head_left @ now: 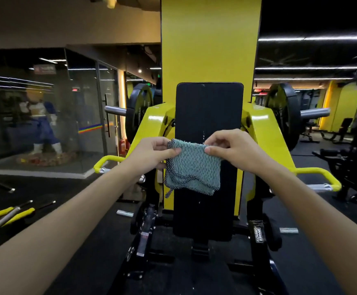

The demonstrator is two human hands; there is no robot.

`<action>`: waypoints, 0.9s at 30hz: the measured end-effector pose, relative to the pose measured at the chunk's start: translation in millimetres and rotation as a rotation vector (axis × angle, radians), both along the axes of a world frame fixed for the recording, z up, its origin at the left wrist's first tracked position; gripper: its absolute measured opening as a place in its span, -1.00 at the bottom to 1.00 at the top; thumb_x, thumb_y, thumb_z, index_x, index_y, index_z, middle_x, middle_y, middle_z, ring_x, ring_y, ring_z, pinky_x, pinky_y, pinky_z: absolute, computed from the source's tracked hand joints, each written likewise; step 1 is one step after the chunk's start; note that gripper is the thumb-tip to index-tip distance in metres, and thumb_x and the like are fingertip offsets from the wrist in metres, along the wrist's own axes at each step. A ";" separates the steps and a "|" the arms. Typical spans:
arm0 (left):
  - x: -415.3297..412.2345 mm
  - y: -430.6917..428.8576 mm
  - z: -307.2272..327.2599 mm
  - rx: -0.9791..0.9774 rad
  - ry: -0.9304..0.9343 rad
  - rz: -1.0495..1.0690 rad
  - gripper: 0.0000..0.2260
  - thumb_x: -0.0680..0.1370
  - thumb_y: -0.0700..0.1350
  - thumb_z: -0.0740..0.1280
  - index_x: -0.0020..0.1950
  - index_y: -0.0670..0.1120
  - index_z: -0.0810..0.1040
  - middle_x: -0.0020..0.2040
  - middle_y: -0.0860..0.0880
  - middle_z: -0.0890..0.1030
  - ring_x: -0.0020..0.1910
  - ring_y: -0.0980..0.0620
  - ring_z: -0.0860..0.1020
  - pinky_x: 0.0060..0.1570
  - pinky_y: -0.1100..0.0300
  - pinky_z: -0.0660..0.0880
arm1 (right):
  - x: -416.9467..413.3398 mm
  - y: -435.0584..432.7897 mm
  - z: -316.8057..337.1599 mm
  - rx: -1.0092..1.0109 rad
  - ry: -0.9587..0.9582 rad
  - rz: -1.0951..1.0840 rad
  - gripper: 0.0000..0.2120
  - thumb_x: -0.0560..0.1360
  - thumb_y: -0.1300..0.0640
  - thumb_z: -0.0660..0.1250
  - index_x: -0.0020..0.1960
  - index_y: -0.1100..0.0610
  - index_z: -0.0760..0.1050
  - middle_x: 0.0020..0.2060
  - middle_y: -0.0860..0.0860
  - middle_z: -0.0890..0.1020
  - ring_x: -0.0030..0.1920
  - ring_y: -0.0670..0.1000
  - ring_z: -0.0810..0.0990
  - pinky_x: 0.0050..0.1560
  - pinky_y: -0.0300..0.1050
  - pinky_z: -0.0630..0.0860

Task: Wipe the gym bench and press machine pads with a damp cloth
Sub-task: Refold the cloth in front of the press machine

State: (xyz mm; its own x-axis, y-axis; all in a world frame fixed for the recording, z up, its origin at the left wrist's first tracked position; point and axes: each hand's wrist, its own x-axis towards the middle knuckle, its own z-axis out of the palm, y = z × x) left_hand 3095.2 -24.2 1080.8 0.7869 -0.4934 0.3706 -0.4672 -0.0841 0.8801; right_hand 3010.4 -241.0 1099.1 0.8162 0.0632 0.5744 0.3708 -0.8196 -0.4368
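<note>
You hold the cloth in front of the back pad of the press machine. I judge that you are in the preparing step: you arrange the cloth, and the wiping of this pad is not yet begun. Your left hand pinches the upper left corner between thumb and fingers, and your right hand pinches the upper right edge in the same way. The cloth hangs doubled between them, with its lower edge loose. Whether it touches the pad behind it, I cannot tell.

For the next move, I think you should gather the cloth flat under one palm, press it on the top of the pad and draw it down in long strokes, because the pad is tall and narrow.

The pad is black and upright, with a few small pale marks along its middle line. Black weight plates sit on both sides of it, and yellow handles stand out lower down. A yellow pillar rises behind the machine. To the left is a glass wall with a figure behind it. To the right, more dark equipment stands on the black floor. The room is dim.
</note>
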 end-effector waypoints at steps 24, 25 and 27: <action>324.4 -118.6 28.0 -0.017 -0.065 -0.023 -0.98 0.56 -0.16 0.41 -0.03 -0.07 0.61 -0.12 0.08 0.70 -0.15 0.26 0.64 -0.20 0.36 0.58 | 318.0 -115.9 43.5 -0.103 -0.023 -0.091 -0.99 0.51 0.09 0.45 -0.09 0.00 0.63 -0.26 -0.12 0.60 -0.24 -0.15 0.53 -0.15 -0.21 0.51; 337.1 -123.1 31.5 -0.022 -0.071 -0.017 -0.96 0.56 -0.16 0.41 -0.01 -0.08 0.62 -0.10 0.06 0.70 -0.13 0.24 0.64 -0.18 0.35 0.59 | 329.4 -119.0 47.0 -0.111 -0.041 -0.098 -0.97 0.51 0.09 0.45 -0.10 -0.01 0.62 -0.25 -0.12 0.58 -0.23 -0.14 0.51 -0.17 -0.22 0.46; 361.4 -131.4 40.2 -0.045 -0.087 -0.008 -0.94 0.55 -0.17 0.41 0.01 -0.09 0.62 -0.08 0.04 0.70 -0.12 0.22 0.63 -0.17 0.35 0.59 | 350.9 -124.4 54.5 -0.123 -0.078 -0.113 -0.92 0.51 0.09 0.45 -0.14 -0.04 0.59 -0.23 -0.12 0.55 -0.23 -0.16 0.47 -0.20 -0.28 0.36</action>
State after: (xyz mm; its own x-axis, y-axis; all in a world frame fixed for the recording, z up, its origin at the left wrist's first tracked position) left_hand 3456.6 -155.6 1121.0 0.7469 -0.4809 0.4592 -0.5427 -0.0417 0.8389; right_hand 3361.3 -365.4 1153.5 0.7753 0.0472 0.6298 0.3024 -0.9032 -0.3046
